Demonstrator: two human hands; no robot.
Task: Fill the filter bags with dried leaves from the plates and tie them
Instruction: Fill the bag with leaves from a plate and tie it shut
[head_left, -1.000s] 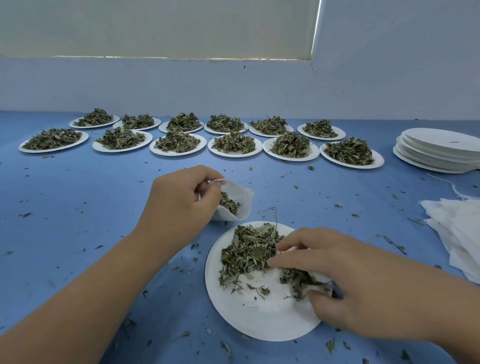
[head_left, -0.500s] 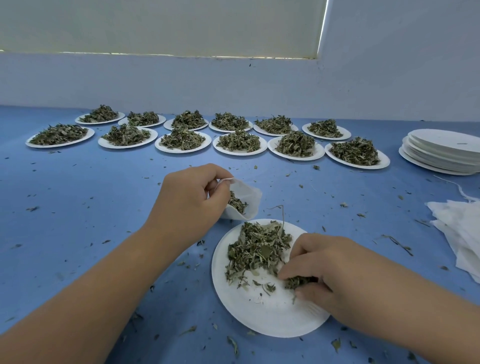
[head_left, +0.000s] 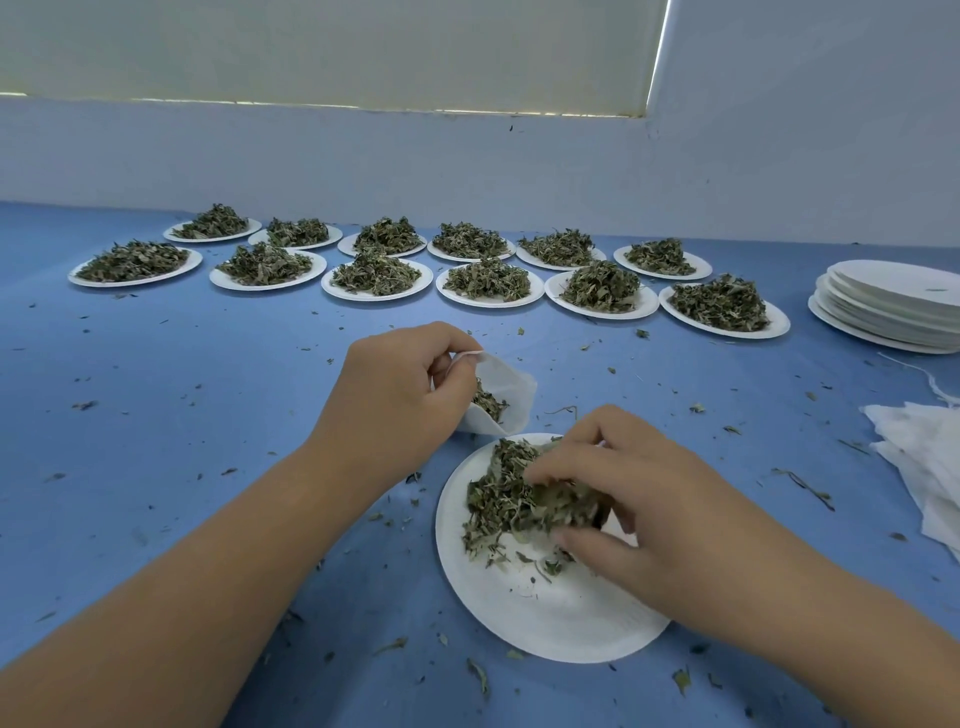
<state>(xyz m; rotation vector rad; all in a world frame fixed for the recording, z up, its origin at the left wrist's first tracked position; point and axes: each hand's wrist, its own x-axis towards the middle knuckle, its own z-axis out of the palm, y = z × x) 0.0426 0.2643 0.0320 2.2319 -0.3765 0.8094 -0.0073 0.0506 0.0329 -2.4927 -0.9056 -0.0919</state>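
My left hand (head_left: 397, 397) holds a white filter bag (head_left: 511, 397) by its rim, mouth open toward the right, with some dried leaves inside. Just below it lies a white paper plate (head_left: 545, 618) with a heap of dried leaves (head_left: 504, 499) on its upper half. My right hand (head_left: 654, 514) reaches over that heap, and its curled fingers and thumb pinch a clump of leaves at the pile's right side. The lower half of the plate is bare apart from a few crumbs.
Several plates of dried leaves (head_left: 488, 280) stand in two rows at the back of the blue table (head_left: 182, 395). A stack of bare plates (head_left: 888, 306) sits at the far right, with a pile of white filter bags (head_left: 924, 457) below it. Leaf crumbs lie scattered around.
My right hand has swept leaves from the plate's lower right up toward the heap and gathered a bigger clump. The left hand keeps the bag in the same place.
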